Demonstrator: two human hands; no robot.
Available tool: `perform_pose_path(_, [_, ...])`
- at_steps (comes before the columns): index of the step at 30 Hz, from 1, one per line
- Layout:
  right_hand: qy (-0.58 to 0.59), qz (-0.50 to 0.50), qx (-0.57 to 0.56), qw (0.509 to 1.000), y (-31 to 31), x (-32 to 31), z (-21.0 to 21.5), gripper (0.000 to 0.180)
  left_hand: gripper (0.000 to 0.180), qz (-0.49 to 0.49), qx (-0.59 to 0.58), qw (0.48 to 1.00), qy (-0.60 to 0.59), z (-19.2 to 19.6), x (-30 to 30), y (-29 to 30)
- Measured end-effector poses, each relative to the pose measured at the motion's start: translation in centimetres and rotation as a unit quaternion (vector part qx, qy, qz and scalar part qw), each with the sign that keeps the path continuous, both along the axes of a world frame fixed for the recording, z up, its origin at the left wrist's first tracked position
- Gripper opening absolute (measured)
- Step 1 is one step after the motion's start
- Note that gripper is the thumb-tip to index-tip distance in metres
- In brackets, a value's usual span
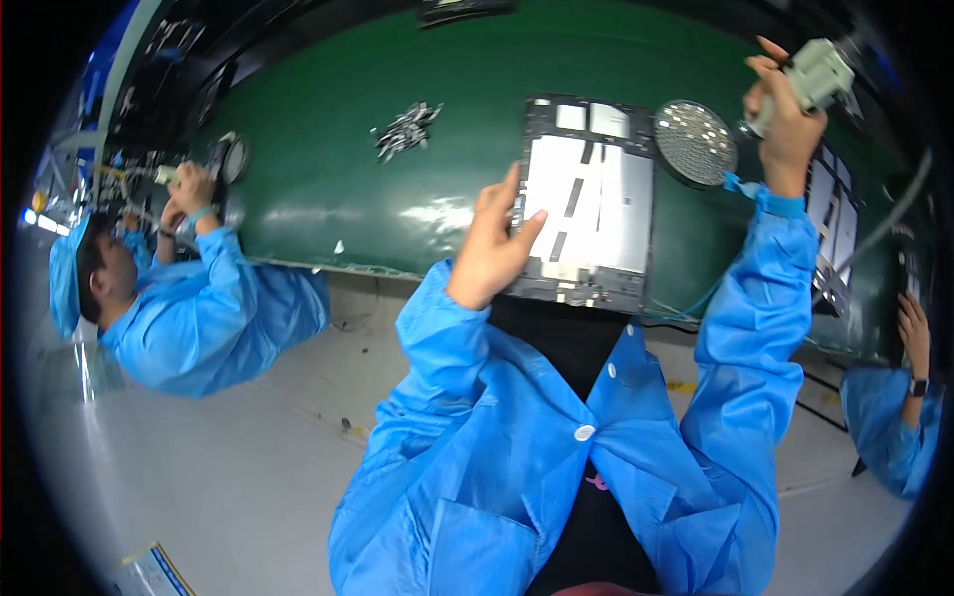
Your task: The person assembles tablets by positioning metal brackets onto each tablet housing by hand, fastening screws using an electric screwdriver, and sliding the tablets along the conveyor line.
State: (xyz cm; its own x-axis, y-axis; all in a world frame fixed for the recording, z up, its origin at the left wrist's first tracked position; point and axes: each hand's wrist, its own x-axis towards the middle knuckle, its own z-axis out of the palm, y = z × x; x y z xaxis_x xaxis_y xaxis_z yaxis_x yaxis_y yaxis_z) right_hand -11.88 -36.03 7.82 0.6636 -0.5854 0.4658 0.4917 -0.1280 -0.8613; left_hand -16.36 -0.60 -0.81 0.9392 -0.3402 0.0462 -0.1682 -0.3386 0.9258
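Observation:
An opened tablet [627,214] with silver-white battery packs and black strips lies in front of me on the green bench. My left hand [494,238] rests along its left edge, thumb reaching over the battery and fingers stretched out. In my right hand [787,124] is a pale electric screwdriver [821,74], raised at the far right with its tip pointing down and left toward a round dish [695,143]. Small shiny screws lie in that dish. A blue band circles my right wrist.
A pile of small metal parts [407,131] lies left of the tablet on the green bench [328,189]. Another opened tablet [833,219] and a grey cable [884,230] are at right. A co-worker [199,308] works at left; another person's hand [913,328] shows at far right.

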Motion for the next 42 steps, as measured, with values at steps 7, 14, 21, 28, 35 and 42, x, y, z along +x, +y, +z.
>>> perform_pose_path(7, [0.027,-0.022,-0.021,0.999,1.1,0.3,0.0,0.029,0.044,0.087,0.081,0.989,-0.089,0.5,0.5,1.9])
perform_pose_path(14, [0.023,-0.013,-0.026,0.999,1.6,0.8,-0.2,0.029,0.04,0.282,0.232,0.921,-0.134,1.8,14.5,15.3])
perform_pose_path(21, [0.027,-0.009,-0.029,0.999,2.0,0.4,-0.3,0.029,0.038,0.262,0.225,0.932,-0.113,-1.1,15.7,15.9])
perform_pose_path(28, [-0.002,0.005,-0.019,1.0,1.8,0.5,-0.4,0.02,0.025,0.159,-0.043,0.971,-0.171,3.1,14.0,12.7])
perform_pose_path(35, [0.008,0.012,0.003,1.0,3.7,0.4,-0.2,0.024,0.026,-0.059,-0.086,0.994,0.018,4.8,15.6,0.5])
perform_pose_path(42, [0.022,-0.023,-0.01,0.999,2.8,-0.4,0.2,0.023,0.022,-0.093,-0.052,0.992,0.065,1.9,17.5,-2.0])
